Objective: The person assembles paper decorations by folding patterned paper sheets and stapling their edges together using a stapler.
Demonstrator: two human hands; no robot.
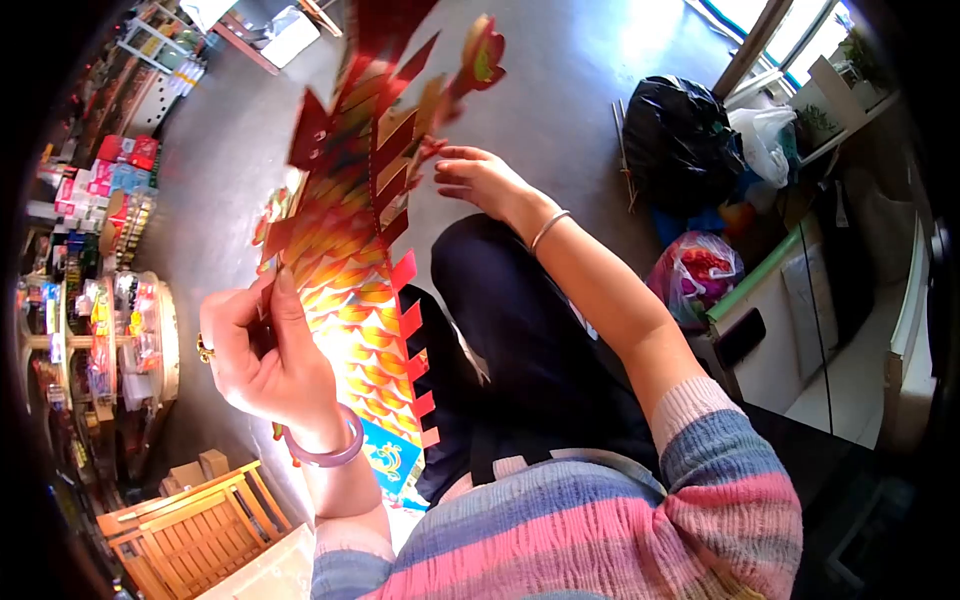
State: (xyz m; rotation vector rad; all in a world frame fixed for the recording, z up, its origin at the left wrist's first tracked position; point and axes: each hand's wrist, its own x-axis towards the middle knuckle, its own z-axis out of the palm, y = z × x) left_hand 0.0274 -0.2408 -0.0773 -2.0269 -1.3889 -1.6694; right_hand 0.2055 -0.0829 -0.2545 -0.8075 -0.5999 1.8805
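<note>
A long printed paper cutout (350, 290) with orange and yellow fish-scale patterns and red tabs along its edges stands in front of me. Its upper end is dark red and blurred; a blue panel with a gold design (390, 455) shows at the lower end. My left hand (265, 345) is closed, thumb and fingers pinching a tab on the cutout's left edge. On the other side, my right hand (482, 185) has its fingers loosely stretched toward the right-hand tabs. Whether its fingertips touch the paper I cannot tell. A red and green flower-like piece (482, 58) sticks out above that hand.
At the left stand shelves of colourful packages (120, 320) and a folded wooden chair (200, 520). To the right lie a black plastic bag (680, 145), a white bag (765, 145) and a clear bag with red contents (700, 270). A dark phone-like object (740, 337) is nearby.
</note>
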